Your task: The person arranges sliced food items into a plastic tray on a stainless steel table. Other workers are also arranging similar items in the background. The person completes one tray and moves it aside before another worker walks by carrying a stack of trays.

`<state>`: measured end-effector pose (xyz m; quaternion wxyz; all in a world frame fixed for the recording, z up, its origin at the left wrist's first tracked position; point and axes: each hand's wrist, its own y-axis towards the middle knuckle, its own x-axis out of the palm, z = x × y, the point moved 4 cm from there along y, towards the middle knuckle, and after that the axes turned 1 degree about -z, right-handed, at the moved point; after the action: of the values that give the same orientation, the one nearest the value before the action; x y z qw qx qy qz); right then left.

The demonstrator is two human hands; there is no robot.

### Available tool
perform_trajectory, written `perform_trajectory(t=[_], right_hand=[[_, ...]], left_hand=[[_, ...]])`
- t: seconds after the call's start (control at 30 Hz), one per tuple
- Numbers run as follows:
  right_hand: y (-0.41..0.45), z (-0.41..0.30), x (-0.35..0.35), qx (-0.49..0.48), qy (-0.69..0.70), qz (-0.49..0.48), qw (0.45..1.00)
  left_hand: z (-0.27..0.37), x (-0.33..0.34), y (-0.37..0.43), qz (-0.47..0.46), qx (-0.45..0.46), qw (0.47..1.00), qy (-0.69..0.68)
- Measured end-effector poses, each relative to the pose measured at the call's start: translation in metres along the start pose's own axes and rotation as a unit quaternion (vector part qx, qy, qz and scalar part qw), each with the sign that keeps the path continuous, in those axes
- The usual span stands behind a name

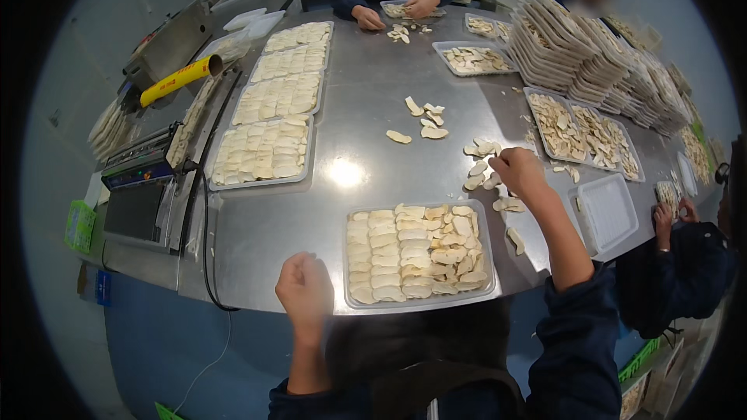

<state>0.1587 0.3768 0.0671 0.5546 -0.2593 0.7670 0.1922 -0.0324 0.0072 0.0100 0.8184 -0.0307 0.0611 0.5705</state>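
A clear plastic tray [421, 307] lies before me at the table's front edge. Overlapping pale dried slices, seemingly mushroom [385, 248], fill its left part in neat columns; on its right side the slices [461, 245] lie less evenly. My left hand [304, 289], blurred and curled into a loose fist, is just left of the tray, with nothing visible in it. Beyond the tray's far right corner, my right hand [519, 170] reaches down to a loose heap of slices [477, 169]. Its fingers are bent at the heap, and whether they pinch a slice is hidden.
Filled trays [262, 151] line the left, beside a weighing or sealing machine [140, 186] with a black cable [205, 233]. Loose slices [432, 122] lie mid-table. To the right are a divided tray [583, 128], an empty tray [607, 210] and stacked trays [554, 46]. Co-workers' hands [423, 6] work opposite.
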Motion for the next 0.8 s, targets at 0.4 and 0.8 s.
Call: perform_trajectory(t=[0.4, 0.8], right_hand=[[0.014, -0.013, 0.019, 0.141, 0.039, -0.03, 0.989], [-0.147, -0.112, 0.009, -0.378, 0.129, -0.051, 0.915]], left_hand=[[-0.031, -0.005, 0.014, 0.009, 0.09, 0.995, 0.036], [-0.021, -0.002, 0.011, 0.008, 0.1, 0.994, 0.03]])
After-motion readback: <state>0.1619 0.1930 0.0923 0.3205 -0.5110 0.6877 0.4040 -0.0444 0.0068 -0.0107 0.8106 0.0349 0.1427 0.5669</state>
